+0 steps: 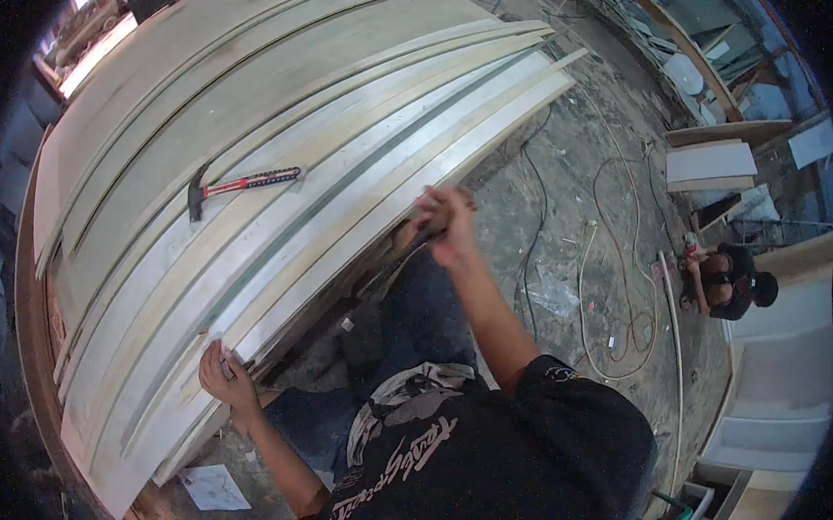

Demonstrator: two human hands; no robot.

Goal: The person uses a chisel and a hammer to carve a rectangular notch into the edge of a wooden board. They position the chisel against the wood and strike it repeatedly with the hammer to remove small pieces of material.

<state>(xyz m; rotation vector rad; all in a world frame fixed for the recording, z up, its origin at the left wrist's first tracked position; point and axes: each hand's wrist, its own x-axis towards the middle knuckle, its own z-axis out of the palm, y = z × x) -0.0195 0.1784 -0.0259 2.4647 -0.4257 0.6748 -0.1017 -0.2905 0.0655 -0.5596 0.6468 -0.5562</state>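
Note:
My left hand (228, 379) is at the near edge of a stack of pale boards (274, 333), its fingers curled beside the ends of the strips. A small greyish thing shows at its fingers, too small to name. Farther right, my right hand (448, 226) is raised by the stack's near edge, its fingers smeared by motion. Something dark shows by its fingers, but I cannot make out what it is. A claw hammer (250, 182) with a red and black handle lies on the boards, away from both hands. Long narrow strips (346, 178) run along the stack.
Cords and a pale hose (582, 295) loop over the stained floor on the right. A person (733, 281) crouches there beside a long pale pipe (671, 336). Board offcuts (711, 168) lean at the far right. A white sheet (214, 488) lies on the floor near the stack's lower end.

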